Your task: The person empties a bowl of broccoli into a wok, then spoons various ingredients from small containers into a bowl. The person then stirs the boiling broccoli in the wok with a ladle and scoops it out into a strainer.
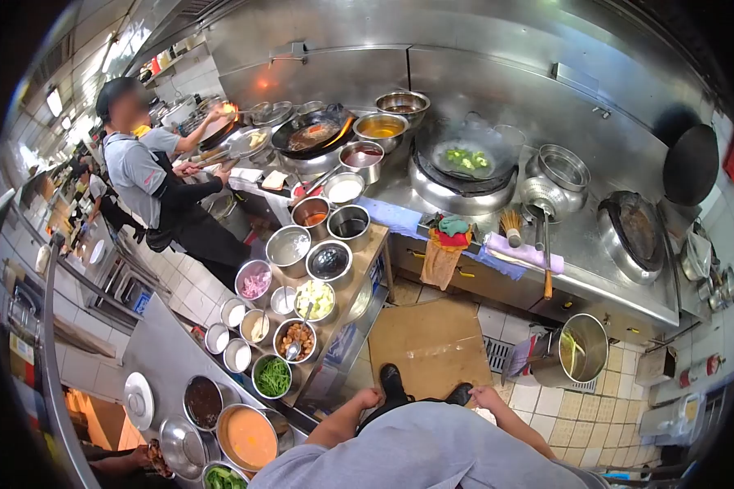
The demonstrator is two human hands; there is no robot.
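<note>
Both hands are down at the waist now, the left hand (369, 398) on one side with its fingers curled in, the right hand (486, 397) on the other, bent inward as well, and whether either is pinching anything I cannot tell! Just below the right one, against the grey shirt (432, 448), there's a small white thing (484, 415), mostly hidden, too little of it showing to name. Below, dark shoes (391, 383) on a flat cardboard sheet (422, 326), and to the right of it a tall metal pot (597, 338). Straight ahead, well apart from the hands, a steaming wok (444, 145) on the stove, green pieces (467, 159) gathered inside! In front of it, a brown cloth (441, 265) hangs over the edge, a straw brush (510, 226) beside a rolled purple cloth (522, 251). Over on the left, the bench (377, 242) is crowded with metal tubs, green strips (271, 376) in the nearest, and beyond them a person in a dark apron (187, 204) stands by another wok, flame showing behind
</note>
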